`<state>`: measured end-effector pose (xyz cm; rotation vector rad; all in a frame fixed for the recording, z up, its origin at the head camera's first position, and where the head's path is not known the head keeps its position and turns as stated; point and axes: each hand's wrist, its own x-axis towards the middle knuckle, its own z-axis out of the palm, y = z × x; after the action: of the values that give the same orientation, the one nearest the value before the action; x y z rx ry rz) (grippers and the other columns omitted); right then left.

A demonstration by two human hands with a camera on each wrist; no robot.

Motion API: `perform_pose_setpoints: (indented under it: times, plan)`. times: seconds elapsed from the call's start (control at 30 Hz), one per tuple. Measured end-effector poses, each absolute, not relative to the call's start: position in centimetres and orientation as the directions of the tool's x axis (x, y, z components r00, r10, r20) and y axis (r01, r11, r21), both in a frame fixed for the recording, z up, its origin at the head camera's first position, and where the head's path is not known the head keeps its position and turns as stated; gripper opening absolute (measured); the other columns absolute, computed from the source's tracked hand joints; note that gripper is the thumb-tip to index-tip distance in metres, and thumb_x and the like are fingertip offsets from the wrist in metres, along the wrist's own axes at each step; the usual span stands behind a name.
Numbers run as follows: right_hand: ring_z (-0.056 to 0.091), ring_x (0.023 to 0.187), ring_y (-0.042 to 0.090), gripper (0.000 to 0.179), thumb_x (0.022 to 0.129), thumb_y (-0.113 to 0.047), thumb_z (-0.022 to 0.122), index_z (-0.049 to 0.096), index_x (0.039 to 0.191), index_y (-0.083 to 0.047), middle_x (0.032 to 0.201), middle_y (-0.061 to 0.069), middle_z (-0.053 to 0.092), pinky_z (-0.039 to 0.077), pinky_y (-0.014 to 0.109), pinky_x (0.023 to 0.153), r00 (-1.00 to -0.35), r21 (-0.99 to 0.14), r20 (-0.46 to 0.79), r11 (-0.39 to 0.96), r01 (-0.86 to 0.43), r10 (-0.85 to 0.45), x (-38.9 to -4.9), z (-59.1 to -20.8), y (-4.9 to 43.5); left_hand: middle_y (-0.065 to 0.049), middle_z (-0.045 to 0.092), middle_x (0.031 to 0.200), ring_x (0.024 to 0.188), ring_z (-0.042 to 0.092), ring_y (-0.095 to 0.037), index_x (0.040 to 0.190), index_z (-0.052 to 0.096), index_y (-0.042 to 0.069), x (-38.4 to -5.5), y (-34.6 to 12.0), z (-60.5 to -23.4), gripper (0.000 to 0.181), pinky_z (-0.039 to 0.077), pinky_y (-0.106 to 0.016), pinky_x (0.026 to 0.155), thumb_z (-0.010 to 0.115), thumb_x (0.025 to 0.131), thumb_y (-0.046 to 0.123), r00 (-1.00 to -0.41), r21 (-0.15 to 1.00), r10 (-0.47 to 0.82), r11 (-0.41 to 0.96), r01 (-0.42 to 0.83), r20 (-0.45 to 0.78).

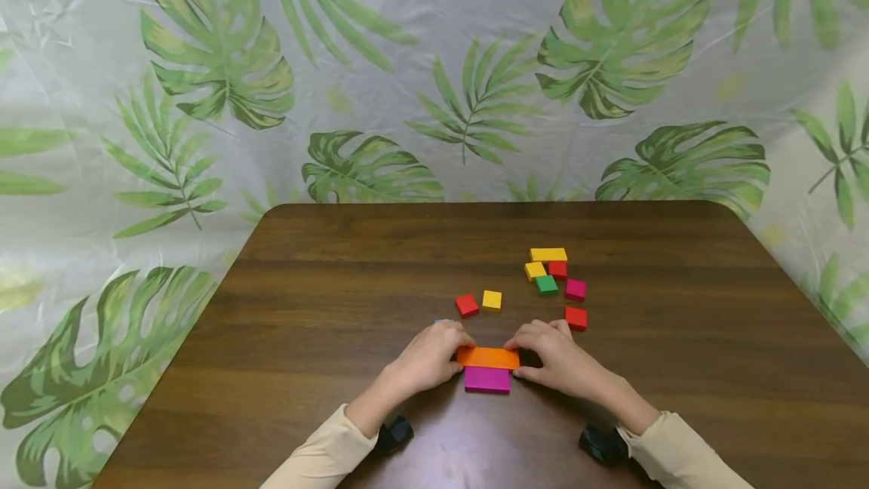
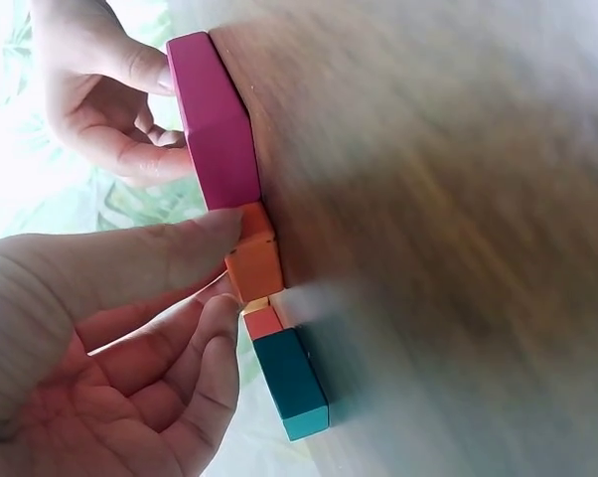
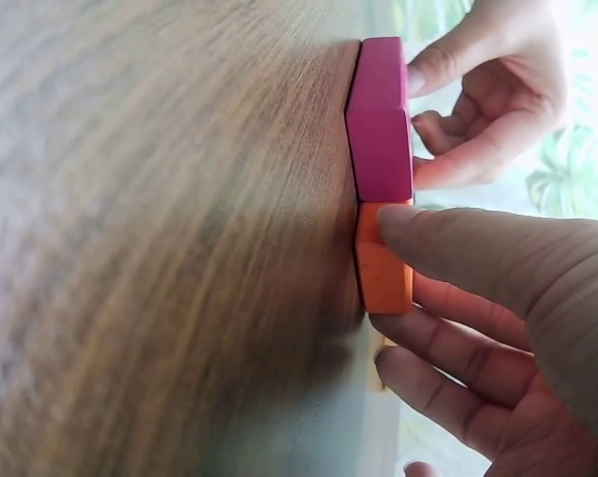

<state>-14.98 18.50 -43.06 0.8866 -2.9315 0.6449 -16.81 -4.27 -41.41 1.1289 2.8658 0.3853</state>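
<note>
A long orange block [image 1: 488, 358] lies flat on the table between both hands. My left hand [image 1: 429, 355] pinches its left end between thumb and fingers, and my right hand [image 1: 562, 357] does the same at the right end. Against the orange block's near side sits a magenta block [image 1: 486, 380], shorter than it; the two meet along their long edges in both wrist views. Behind the left hand a blue block [image 1: 443, 321] shows only a sliver in the head view; the left wrist view shows a teal block [image 2: 294, 378] just past that hand's fingers.
Beyond the hands lie a red block [image 1: 466, 305] and a yellow block [image 1: 492, 300]. Farther right is a loose group with a long yellow block [image 1: 548, 255], a green block [image 1: 546, 285] and several others. A red block [image 1: 575, 318] lies close past the right hand's fingers.
</note>
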Motion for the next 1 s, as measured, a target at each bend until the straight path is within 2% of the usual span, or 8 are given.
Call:
perform_pose_setpoints:
  times: [0.1, 0.2, 0.33, 0.47, 0.6, 0.77, 0.87, 1.0]
  plan:
    - [0.053, 0.093, 0.011, 0.027, 0.074, -0.027, 0.074, 0.069, 0.099, -0.018, 0.094, -0.008, 0.065, 0.027, 0.035, 0.077, -0.837, -0.395, 0.112, 0.749, -0.532, -0.535, -15.2, -43.4, 18.4, 0.001, 0.069, 0.097, 0.092, 0.058, -0.013, 0.102, 0.07, 0.01, -17.1, -4.6, -41.7, 0.026, 0.048, -0.022, 0.082, 0.072, 0.076, 0.011, -0.728, 0.252, 0.684, 0.697, 0.671, 0.047]
    - [0.052, 0.094, 0.011, 0.028, 0.074, -0.028, 0.074, 0.068, 0.1, -0.02, 0.095, -0.009, 0.065, 0.027, 0.035, 0.077, -0.841, -0.405, 0.098, 0.75, -0.523, -0.533, -15.5, -43.6, 18.2, -0.001, 0.068, 0.098, 0.087, 0.057, -0.012, 0.103, 0.07, 0.009, -17.4, -5.4, -41.5, 0.027, 0.047, -0.021, 0.079, 0.073, 0.077, 0.013, -0.729, 0.318, 0.684, 0.684, 0.657, 0.036]
    - [0.053, 0.095, 0.01, 0.028, 0.075, -0.03, 0.074, 0.068, 0.101, -0.021, 0.096, -0.01, 0.064, 0.027, 0.036, 0.078, -0.845, -0.421, 0.091, 0.749, -0.512, -0.526, -15.8, -44.0, 18.2, -0.005, 0.067, 0.098, 0.081, 0.054, -0.013, 0.106, 0.068, 0.006, -18.1, -6.8, -40.9, 0.031, 0.046, -0.023, 0.075, 0.073, 0.076, 0.013, -0.765, 0.421, 0.644, 0.687, 0.593, 0.027]
    - [0.053, 0.095, 0.009, 0.027, 0.075, -0.031, 0.073, 0.068, 0.1, -0.021, 0.097, -0.011, 0.063, 0.026, 0.035, 0.078, -0.844, -0.448, 0.073, 0.738, -0.504, -0.532, -15.6, -44.5, 18.5, -0.008, 0.066, 0.097, 0.08, 0.054, -0.015, 0.107, 0.067, 0.003, -18.8, -7.7, -41.0, 0.033, 0.046, -0.025, 0.075, 0.074, 0.076, 0.014, -0.8, 0.465, 0.6, 0.702, 0.539, 0.022]
    - [0.053, 0.094, 0.007, 0.026, 0.074, -0.03, 0.074, 0.069, 0.098, -0.022, 0.095, -0.013, 0.062, 0.026, 0.034, 0.078, -0.843, -0.46, 0.071, 0.732, -0.502, -0.533, -15.0, -44.8, 19.1, -0.008, 0.064, 0.096, 0.076, 0.051, -0.011, 0.107, 0.067, 0.003, -18.9, -7.7, -42.3, 0.036, 0.045, -0.021, 0.07, 0.075, 0.074, 0.015, -0.821, 0.464, 0.571, 0.724, 0.511, 0.013]
    - [0.052, 0.094, 0.006, 0.027, 0.073, -0.03, 0.075, 0.069, 0.098, -0.023, 0.095, -0.014, 0.061, 0.027, 0.035, 0.078, -0.838, -0.435, 0.105, 0.733, -0.523, -0.535, -15.2, -44.1, 19.4, -0.007, 0.059, 0.097, 0.081, 0.053, -0.012, 0.11, 0.065, 0.004, -19.4, -7.4, -42.3, 0.042, 0.048, -0.023, 0.073, 0.076, 0.074, 0.02, -0.843, 0.429, 0.538, 0.759, 0.489, 0.008]
    - [0.052, 0.094, 0.007, 0.028, 0.072, -0.029, 0.076, 0.069, 0.099, -0.022, 0.096, -0.013, 0.061, 0.027, 0.036, 0.079, -0.835, -0.425, 0.136, 0.73, -0.536, -0.534, -15.7, -43.6, 19.5, -0.006, 0.059, 0.097, 0.083, 0.054, -0.013, 0.11, 0.065, 0.006, -20.1, -7.1, -41.7, 0.04, 0.05, -0.025, 0.075, 0.076, 0.075, 0.022, -0.836, 0.408, 0.548, 0.76, 0.506, 0.015]
    - [0.052, 0.094, 0.005, 0.028, 0.072, -0.029, 0.075, 0.069, 0.098, -0.023, 0.095, -0.014, 0.06, 0.026, 0.035, 0.078, -0.828, -0.429, 0.145, 0.72, -0.546, -0.541, -15.8, -43.5, 19.5, -0.004, 0.061, 0.094, 0.079, 0.052, -0.01, 0.107, 0.067, 0.007, -20.5, -6.8, -41.5, 0.033, 0.048, -0.02, 0.072, 0.074, 0.077, 0.019, -0.817, 0.382, 0.577, 0.756, 0.531, -0.006]
